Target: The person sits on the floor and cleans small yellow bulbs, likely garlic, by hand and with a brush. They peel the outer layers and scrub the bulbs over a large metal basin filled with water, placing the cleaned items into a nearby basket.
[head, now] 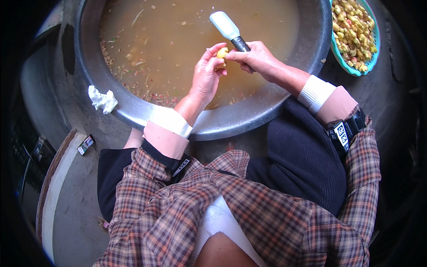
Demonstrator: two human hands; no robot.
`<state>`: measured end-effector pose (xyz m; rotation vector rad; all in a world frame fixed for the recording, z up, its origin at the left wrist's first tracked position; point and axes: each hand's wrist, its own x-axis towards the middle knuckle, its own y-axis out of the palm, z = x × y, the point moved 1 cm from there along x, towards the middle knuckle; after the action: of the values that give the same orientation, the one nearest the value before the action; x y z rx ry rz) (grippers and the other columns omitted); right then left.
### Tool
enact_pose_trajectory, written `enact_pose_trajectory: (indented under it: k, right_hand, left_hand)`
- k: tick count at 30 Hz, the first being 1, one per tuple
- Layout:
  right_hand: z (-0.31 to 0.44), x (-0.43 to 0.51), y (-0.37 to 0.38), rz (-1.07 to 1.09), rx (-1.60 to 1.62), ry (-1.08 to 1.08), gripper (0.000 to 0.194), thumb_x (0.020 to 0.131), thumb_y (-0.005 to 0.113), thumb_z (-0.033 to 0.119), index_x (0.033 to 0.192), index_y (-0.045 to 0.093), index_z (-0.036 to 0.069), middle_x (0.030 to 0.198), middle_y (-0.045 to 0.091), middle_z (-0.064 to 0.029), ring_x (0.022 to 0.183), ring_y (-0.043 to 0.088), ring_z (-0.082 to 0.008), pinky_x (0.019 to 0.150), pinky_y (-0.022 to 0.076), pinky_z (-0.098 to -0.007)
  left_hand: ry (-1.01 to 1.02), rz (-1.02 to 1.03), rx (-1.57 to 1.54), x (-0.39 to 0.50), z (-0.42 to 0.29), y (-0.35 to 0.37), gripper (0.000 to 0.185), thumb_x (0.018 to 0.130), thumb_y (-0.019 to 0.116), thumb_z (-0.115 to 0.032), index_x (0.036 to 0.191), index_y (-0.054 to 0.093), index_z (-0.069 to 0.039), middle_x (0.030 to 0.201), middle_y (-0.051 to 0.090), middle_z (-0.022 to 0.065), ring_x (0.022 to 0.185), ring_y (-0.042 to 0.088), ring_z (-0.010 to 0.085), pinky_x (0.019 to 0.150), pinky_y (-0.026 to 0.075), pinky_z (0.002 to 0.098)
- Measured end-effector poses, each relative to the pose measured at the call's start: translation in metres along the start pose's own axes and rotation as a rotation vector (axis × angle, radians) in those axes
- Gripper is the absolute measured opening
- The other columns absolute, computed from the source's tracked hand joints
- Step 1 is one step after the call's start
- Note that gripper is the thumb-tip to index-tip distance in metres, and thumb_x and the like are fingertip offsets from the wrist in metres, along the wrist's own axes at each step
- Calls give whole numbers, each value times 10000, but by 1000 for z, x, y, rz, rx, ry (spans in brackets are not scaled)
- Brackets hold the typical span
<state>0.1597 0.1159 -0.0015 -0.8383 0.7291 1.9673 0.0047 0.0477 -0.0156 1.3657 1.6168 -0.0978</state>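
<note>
Over a wide metal basin point(233, 123) of cloudy brown water, my left hand point(207, 75) holds a small yellow piece of ginger-like root point(222, 53) between thumb and fingers. The thumb and fingertips of my right hand point(255, 60) touch the same piece from the right. Against its palm my right hand also grips the dark handle of a knife-like tool point(227, 26), whose broad, pale, glossy end points up and left over the water. Bits of peel and reddish scraps float along the basin's left and near sides.
A turquoise plastic basket point(378, 46) heaped with similar yellow pieces point(353, 30) stands right of the basin. Crumpled white material point(102, 99) lies on the basin's left rim. A phone point(85, 145) lies at the lower left, near a curved ledge point(55, 197).
</note>
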Motion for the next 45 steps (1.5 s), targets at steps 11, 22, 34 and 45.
enact_pose_trajectory:
  k: [11, 22, 34, 45]
  right_hand:
    - [3, -4, 4, -20, 180, 103, 126, 774, 640, 117, 700, 571, 43, 564, 517, -8, 470, 482, -75, 424, 346, -226]
    - [11, -10, 0, 45, 128, 113, 158, 770, 670, 137, 685, 565, 56, 578, 522, 1, 479, 491, -67, 423, 347, -216]
    - [0, 14, -17, -61, -396, -38, 217, 773, 649, 218, 737, 617, 6, 612, 584, -56, 544, 571, -130, 505, 453, -288]
    - [-3, 13, -28, -148, -1028, -30, 295, 777, 624, 271, 871, 664, -6, 812, 673, -172, 799, 668, -299, 755, 513, -420]
  left_hand:
    - [92, -30, 124, -5, 1, 8, 355, 828, 496, -22, 1178, 553, -36, 964, 566, 18, 795, 503, 67, 679, 436, 216]
    - [-24, 29, -82, -5, -2, 8, 388, 825, 445, -97, 1202, 515, -33, 1006, 560, 58, 827, 508, 122, 677, 434, 257]
    - [-133, 29, -181, 2, 12, -8, 303, 913, 488, -187, 1178, 503, -40, 899, 546, 58, 733, 496, 112, 612, 429, 244]
    - [-276, -355, -204, 18, 13, -24, 223, 984, 461, -293, 949, 480, -74, 768, 524, 56, 545, 415, 97, 452, 344, 223]
